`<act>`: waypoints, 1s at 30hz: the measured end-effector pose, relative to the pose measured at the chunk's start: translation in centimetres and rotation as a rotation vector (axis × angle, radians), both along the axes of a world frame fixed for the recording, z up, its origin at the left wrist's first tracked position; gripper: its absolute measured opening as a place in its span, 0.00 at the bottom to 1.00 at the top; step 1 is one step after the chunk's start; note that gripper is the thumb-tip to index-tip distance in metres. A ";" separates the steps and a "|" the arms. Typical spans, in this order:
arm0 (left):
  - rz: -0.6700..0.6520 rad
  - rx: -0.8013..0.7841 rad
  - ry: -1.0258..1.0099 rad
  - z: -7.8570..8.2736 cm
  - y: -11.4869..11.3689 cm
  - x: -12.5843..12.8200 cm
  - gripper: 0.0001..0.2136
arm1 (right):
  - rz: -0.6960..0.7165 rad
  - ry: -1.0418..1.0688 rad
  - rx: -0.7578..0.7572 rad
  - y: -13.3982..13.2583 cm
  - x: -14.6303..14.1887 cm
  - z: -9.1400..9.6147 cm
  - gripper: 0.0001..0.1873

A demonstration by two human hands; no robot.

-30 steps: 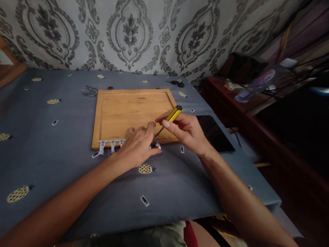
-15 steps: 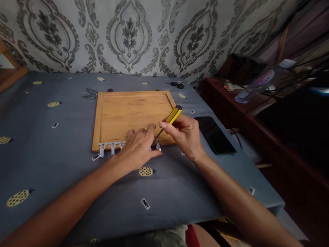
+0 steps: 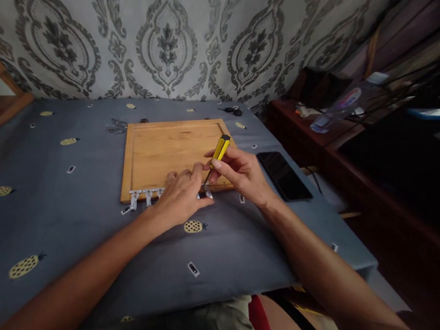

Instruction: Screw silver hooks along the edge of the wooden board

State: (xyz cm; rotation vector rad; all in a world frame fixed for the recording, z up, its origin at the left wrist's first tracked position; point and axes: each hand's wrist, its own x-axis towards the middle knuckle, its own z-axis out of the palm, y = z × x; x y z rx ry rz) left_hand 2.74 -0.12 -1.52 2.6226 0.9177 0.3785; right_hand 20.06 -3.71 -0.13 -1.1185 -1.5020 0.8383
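A framed wooden board lies flat on the cloth. Along its near edge sit several small T-shaped silver metal fittings, some covered by my left hand. That hand grips the board's near edge, fingers bent over the wood and thumb stretched out in front. At its thumb is another metal fitting. My right hand is closed on a screwdriver with a yellow and black handle. The screwdriver leans, its shaft running down to the fitting by my left hand; the fingers partly hide the tip.
A black phone lies right of the board. Behind it are pliers at left and a small black object, perhaps keys, at right. A plastic bottle lies on the dark red furniture beside the blue tablecloth.
The screwdriver stands more upright, and its handle has shifted left with my right hand. My left hand stays at the board's edge. The whole view has shifted slightly.
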 end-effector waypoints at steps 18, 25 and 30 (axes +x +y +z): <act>0.006 -0.055 -0.014 0.2 0.1 0.0 0.26 | -0.097 -0.099 0.049 0.3 0.1 -0.5 0.22; 0.013 -0.076 0.008 0.6 0.0 0.0 0.26 | -0.124 -0.129 0.022 0.2 -0.1 -0.7 0.23; 0.020 -0.051 -0.003 0.4 0.0 0.0 0.24 | -0.119 -0.143 0.004 0.3 -0.1 -1.0 0.24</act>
